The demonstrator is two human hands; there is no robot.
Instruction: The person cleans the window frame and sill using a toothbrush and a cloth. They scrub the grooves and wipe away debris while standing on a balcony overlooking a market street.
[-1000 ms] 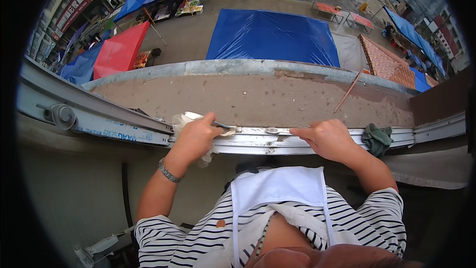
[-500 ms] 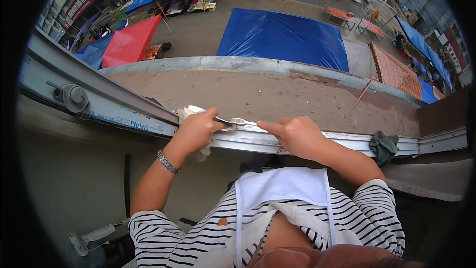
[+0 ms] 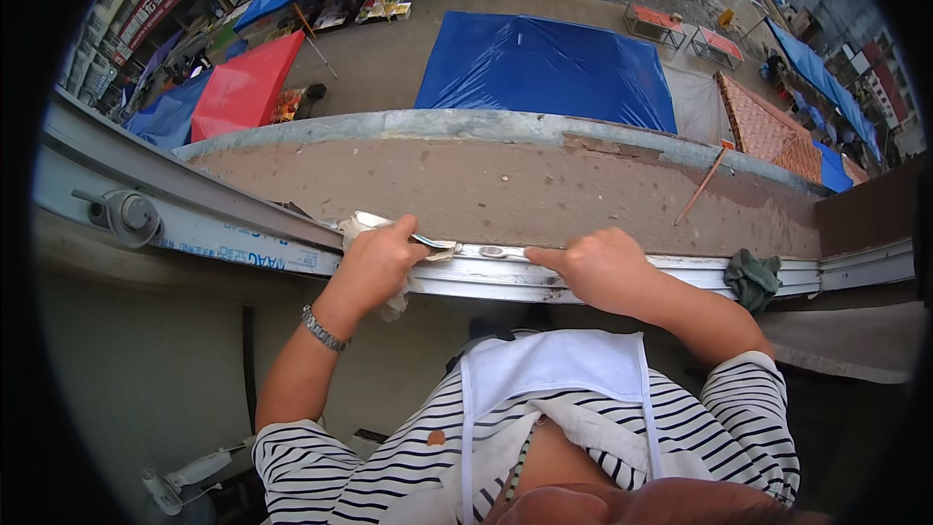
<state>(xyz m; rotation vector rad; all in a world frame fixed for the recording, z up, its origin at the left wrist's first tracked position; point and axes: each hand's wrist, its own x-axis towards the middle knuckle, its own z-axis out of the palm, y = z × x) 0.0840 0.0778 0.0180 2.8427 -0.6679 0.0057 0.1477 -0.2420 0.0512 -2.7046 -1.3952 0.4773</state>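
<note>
Left hand (image 3: 381, 262): fingers curled closed around a thin grey tool (image 3: 432, 242) and a pale crumpled wad (image 3: 394, 305); how hard they grip, one cannot tell.
Right hand (image 3: 607, 267): index finger stretched left along the handle of a spoon-like tool (image 3: 494, 252), the other fingers folded in; the grip's underside is hidden.
Spoon-like tool: lies low over the window track (image 3: 466, 277), between the hands; whether it touches the metal is unclear.
Shift: half a second ago its oval end sits close by the thin tool's tip; now it is farther right, with a gap between, though nearer the left hand than a second ago.
Meaning: the motion looks to-and-fro along the track, the left hand staying near one spot; the work seems mid-stroke.
Green cloth (image 3: 752, 279): bunched over the track's right end; neither hand touches it.
</note>
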